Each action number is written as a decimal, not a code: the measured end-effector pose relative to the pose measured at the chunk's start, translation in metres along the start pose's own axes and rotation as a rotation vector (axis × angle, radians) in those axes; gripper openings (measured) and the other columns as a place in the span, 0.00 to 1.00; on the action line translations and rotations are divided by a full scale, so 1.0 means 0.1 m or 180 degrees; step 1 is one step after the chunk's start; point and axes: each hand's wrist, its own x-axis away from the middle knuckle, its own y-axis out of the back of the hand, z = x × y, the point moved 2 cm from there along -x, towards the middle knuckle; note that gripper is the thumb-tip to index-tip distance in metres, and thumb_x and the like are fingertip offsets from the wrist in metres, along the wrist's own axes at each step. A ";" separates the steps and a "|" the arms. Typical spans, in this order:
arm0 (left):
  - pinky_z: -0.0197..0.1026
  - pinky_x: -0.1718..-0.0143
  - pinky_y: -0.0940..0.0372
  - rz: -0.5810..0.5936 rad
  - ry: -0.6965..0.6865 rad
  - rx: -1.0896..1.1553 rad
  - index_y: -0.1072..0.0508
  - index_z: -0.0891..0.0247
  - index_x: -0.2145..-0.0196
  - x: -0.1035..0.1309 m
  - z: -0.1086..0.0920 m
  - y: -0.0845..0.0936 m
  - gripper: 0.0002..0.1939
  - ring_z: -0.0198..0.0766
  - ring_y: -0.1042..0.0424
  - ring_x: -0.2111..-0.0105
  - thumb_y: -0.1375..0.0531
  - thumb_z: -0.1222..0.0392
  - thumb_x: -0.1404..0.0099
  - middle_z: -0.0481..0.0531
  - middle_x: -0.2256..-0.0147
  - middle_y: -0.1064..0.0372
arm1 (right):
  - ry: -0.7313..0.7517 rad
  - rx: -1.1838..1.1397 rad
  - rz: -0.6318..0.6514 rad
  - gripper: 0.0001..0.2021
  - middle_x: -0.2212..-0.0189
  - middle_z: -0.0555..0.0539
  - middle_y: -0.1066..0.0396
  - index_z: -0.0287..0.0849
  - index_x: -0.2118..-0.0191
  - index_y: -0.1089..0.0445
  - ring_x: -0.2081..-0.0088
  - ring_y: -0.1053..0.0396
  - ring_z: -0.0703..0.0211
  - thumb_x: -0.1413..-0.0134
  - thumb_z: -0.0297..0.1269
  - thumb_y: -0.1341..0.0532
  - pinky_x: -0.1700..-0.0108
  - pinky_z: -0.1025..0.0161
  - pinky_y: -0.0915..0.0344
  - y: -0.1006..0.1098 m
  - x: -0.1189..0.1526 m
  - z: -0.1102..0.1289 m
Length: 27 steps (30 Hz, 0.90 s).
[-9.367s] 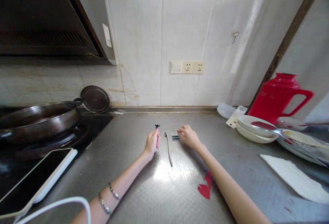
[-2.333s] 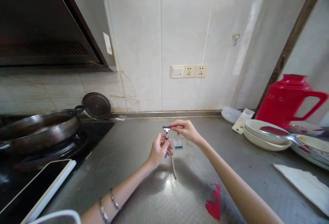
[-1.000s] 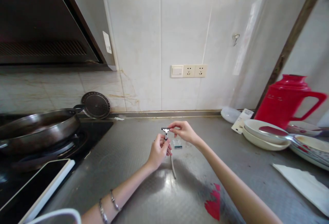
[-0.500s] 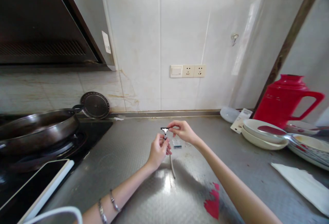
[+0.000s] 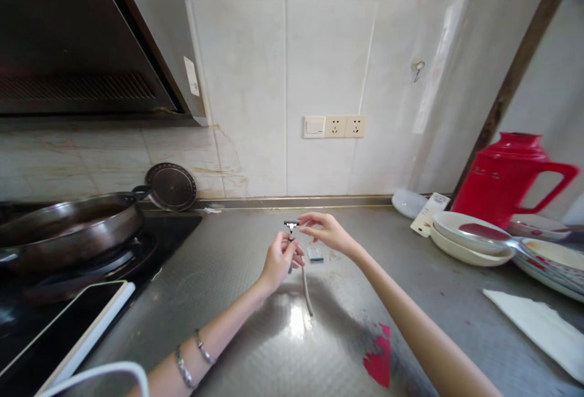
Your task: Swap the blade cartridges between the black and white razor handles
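My left hand (image 5: pixel 279 261) is closed around the handle of a razor (image 5: pixel 291 227), which it holds upright with the dark blade head on top. Beside the right end of that head is my right hand (image 5: pixel 326 231), its fingers stretched out and slightly apart, holding nothing that I can see. A small clear plastic case (image 5: pixel 315 255) with a dark strip lies on the metal counter (image 5: pixel 237 251) under the right hand. Just below the left hand lies a thin grey cord-like piece (image 5: pixel 307 293), its upper end partly hidden by the fingers.
On the left, a pan (image 5: pixel 73 227) sits on the black stove, with a phone (image 5: pixel 64 336) near the stove's edge. A red thermos jug (image 5: pixel 506 178), stacked bowls (image 5: pixel 469 242) and a white paper (image 5: pixel 538 330) are on the right. Torn red film (image 5: pixel 379 360) sticks to the counter.
My right fingers have come away from the razor head and spread a little. The left hand still holds the razor, now shifted slightly left and up.
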 end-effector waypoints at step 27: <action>0.38 0.75 0.36 0.0477 0.0316 0.0900 0.26 0.69 0.66 -0.23 -0.23 0.24 0.19 0.42 0.27 0.69 0.44 0.49 0.42 0.62 0.61 0.27 | -0.0555 -0.0280 0.0605 0.15 0.83 0.53 0.35 0.39 0.78 0.39 0.85 0.41 0.71 0.46 0.42 0.46 0.82 0.73 0.45 -0.64 0.09 0.07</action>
